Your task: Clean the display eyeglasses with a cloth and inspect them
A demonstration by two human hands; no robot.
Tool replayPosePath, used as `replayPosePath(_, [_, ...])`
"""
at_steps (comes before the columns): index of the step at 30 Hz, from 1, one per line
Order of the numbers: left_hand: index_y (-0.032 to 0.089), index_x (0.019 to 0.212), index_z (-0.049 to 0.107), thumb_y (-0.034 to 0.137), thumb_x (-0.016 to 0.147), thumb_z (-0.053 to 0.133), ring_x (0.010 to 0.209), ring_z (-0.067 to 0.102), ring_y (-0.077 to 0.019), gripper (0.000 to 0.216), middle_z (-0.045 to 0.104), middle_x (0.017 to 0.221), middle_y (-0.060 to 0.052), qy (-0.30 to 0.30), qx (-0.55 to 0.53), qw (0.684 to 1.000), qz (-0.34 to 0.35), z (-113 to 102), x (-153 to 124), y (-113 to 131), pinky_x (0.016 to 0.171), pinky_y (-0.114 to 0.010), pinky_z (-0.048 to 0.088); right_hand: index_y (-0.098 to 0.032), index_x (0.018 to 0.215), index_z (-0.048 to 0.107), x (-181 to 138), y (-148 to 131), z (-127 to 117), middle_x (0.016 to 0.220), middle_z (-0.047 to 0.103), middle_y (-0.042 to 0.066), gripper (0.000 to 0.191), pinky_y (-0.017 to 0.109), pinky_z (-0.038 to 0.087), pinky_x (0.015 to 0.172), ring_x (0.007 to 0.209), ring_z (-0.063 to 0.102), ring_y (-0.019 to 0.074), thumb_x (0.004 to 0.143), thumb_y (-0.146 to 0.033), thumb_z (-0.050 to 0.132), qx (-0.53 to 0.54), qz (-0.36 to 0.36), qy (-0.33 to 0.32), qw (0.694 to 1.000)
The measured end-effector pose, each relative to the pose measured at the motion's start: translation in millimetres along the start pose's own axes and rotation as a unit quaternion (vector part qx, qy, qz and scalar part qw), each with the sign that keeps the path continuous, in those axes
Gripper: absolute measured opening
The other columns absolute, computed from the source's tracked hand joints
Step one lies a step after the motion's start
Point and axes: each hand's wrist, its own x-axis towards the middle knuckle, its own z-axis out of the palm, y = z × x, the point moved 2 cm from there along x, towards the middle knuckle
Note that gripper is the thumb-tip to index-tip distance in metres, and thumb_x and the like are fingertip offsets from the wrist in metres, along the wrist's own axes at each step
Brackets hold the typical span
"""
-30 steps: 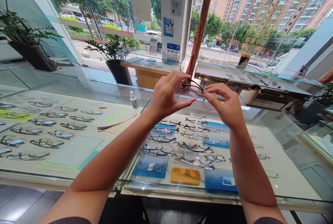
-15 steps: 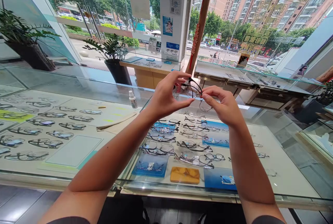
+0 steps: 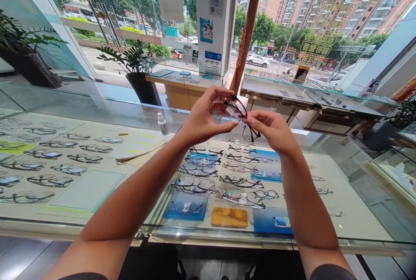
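Observation:
Both my hands hold one pair of thin black-rimmed glasses (image 3: 241, 114) in the air above a glass display counter (image 3: 107, 117). My left hand (image 3: 203, 117) pinches the upper lens rim between thumb and fingers; a small white tag shows on that lens. My right hand (image 3: 273, 130) is closed on the other side of the frame, with the lower lens hanging under its fingertips. The glasses are tilted, one lens above the other.
Under the counter glass lie several rows of glasses (image 3: 211, 171) on blue and white mats, plus an orange case (image 3: 229, 217). A small white bottle (image 3: 161, 124) stands on the counter. Potted plants (image 3: 138, 70), a tall wooden pole (image 3: 245, 37) and more glass cases (image 3: 325, 93) stand behind.
My hands have drawn closer together and the glasses have turned from nearly level to tilted. The view has shifted slightly down and left.

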Motion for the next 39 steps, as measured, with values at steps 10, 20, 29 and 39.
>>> replayPosePath(10, [0.027,0.142,0.057,0.048,0.084,0.091,0.123,0.071,-0.029,0.071,0.068,0.139,-0.015,0.01,0.076,0.997,0.03,4,-2,-1,0.093,-0.04,0.066,-0.024,0.096,0.085,4,7,-1,0.093,0.082,0.005,0.032,0.038,0.057,0.079,0.084,0.07,0.019,0.091,-0.055,0.083,0.003,-0.004,0.047,0.999])
replayPosePath(20, [0.022,0.096,0.081,0.042,0.103,0.07,0.057,0.052,-0.0135,0.024,0.067,0.068,0.001,0.057,0.078,0.992,-0.083,38,-19,27,0.054,-0.031,0.041,-0.025,0.094,0.08,-4,-7,20,0.113,0.082,0.009,0.017,0.047,0.06,0.101,0.109,0.075,0.0264,0.1,-0.04,0.074,-0.134,-0.128,0.209,0.96])
replayPosePath(29, [0.021,0.086,0.085,0.06,0.084,0.088,0.056,0.052,-0.0132,0.04,0.066,0.064,-0.001,0.102,-0.056,0.972,-0.203,32,-14,0,0.049,-0.027,0.034,-0.026,0.115,0.078,-10,-10,44,0.127,0.078,0.012,0.017,0.05,0.06,0.104,0.12,0.072,0.0288,0.104,-0.029,0.066,-0.233,-0.183,0.18,0.938])
replayPosePath(39, [0.024,0.076,0.081,0.037,0.088,0.075,0.05,0.05,-0.0142,0.019,0.066,0.059,0.0,-0.201,0.221,0.945,-0.13,-32,-1,-42,0.054,-0.029,0.034,-0.025,0.081,0.074,-16,-32,16,0.081,0.074,0.002,0.021,0.036,0.055,0.071,0.076,0.065,0.0192,0.099,-0.036,0.07,-0.224,-0.114,0.185,0.95])
